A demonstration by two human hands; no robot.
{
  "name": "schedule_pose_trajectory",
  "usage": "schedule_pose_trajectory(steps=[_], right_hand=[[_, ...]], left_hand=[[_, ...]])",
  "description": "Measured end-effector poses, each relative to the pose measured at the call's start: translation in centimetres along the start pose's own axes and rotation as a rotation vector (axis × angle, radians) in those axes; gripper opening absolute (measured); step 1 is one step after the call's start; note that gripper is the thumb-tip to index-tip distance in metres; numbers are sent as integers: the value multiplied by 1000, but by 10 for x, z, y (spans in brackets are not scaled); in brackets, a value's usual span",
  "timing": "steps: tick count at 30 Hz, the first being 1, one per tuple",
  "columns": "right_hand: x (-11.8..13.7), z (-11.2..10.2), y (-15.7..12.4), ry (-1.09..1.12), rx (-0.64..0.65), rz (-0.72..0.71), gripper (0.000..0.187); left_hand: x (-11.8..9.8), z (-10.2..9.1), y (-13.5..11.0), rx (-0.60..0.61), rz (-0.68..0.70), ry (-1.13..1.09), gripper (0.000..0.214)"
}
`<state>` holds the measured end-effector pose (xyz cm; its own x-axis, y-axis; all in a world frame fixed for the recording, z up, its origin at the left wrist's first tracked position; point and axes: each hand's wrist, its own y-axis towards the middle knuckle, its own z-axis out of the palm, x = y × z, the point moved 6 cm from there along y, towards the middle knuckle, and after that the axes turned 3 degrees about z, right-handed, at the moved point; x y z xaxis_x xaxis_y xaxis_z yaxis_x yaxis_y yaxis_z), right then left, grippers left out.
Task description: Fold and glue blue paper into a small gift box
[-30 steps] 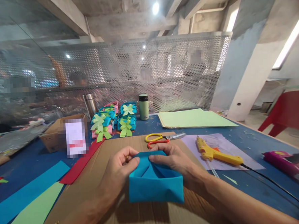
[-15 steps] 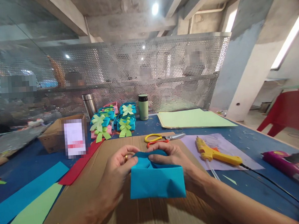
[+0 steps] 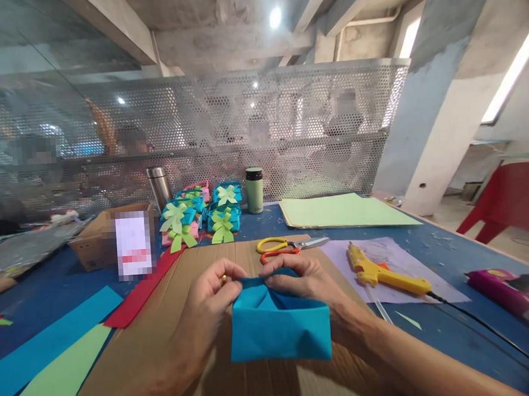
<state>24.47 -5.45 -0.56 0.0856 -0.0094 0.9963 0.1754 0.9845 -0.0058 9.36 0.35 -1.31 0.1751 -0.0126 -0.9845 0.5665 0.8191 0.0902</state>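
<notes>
Cardboard [image 3: 225,254]; hands [image 3: 308,284] pinch blue box [image 3: 279,334]

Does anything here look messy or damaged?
Slightly: a loose pale-green sliver lies near the yellow glue gun, like a stray offcut, and the folded blue box between the hands looks dented on its front, toward the right end.

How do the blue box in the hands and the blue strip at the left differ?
The blue box is folded into an open-topped form, whereas the blue strip is long and flat. The left hand and right hand hold the blue box; the blue strip lies on the table, touched by neither. Both are plain blue.
</notes>
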Motion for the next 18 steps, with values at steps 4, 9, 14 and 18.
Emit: schedule_pose_trajectory(steps=[4, 9, 14, 18], right_hand=[[2, 1, -2, 48, -33, 8, 23], [5, 1, -3, 34, -39, -28, 20], [6, 0, -4, 2, -53, -41, 16], [6, 0, -5, -7, -60, -35, 13]], left_hand=[[-1, 1, -1, -35, 5, -13, 11], [-4, 3, -1, -33, 16, 11, 9], [-2, 1, 0, -23, 16, 20, 8], [1, 0, 2, -3, 18, 12, 8]])
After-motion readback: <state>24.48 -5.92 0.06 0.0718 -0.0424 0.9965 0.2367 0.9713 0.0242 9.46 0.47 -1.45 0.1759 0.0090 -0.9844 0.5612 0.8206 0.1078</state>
